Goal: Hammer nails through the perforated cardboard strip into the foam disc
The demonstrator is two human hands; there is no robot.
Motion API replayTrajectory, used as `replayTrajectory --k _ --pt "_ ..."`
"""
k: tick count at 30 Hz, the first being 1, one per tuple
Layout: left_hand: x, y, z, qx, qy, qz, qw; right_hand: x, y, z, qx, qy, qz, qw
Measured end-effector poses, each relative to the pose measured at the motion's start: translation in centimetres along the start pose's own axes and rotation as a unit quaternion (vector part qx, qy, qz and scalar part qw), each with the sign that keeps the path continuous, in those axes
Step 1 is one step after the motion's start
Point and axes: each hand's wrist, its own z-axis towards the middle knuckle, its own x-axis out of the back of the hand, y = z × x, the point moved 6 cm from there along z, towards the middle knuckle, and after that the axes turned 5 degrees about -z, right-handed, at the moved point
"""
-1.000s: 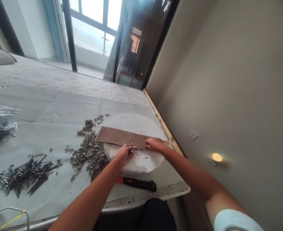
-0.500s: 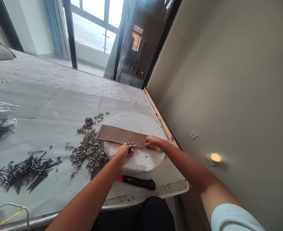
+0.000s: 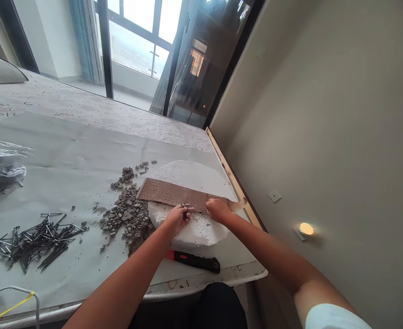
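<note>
Brown perforated strip [image 3: 184,194] lies lengthwise left-to-right, its right end nearer.

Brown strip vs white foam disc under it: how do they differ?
Color: the strip is brown with rows of small dark dots; the disc is white and grainy.
Shape: the strip is long and straight-edged; the disc is broad and roughly round.
Thickness: the strip is thin; the disc is a thick slab.
Shared: both lie roughly flat.
</note>
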Motion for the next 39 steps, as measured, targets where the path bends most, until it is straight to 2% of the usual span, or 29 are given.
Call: replayTrajectory --k 10,14,28,33,39 --pt "0.5 -0.4 0.8 0.001 -0.020 -0.013 1.000 0.2 0.7 0.1 -0.035 0.000 -0.009 0.999" --pt "0.5 -0.4 0.6 0.005 -0.002 -0.010 1.000 0.1 0.3 0.4 -0.038 -0.020 -0.022 0.999" --pt "0.2 -0.2 -0.2 -0.012 -0.014 -0.014 1.000 0.3 -2.3 0.7 0.002 -0.078 -0.096 0.992" --pt "0.2 -0.3 -0.3 -0.003 -0.005 -0.009 1.000 -0.2 -2.4 1.1 0.014 -0.105 -0.110 0.988" --pt "0.4 -0.5 0.0 -0.003 -0.001 -0.015 1.000 0.2 -1.7 1.1 0.073 -0.091 -0.107 0.987"
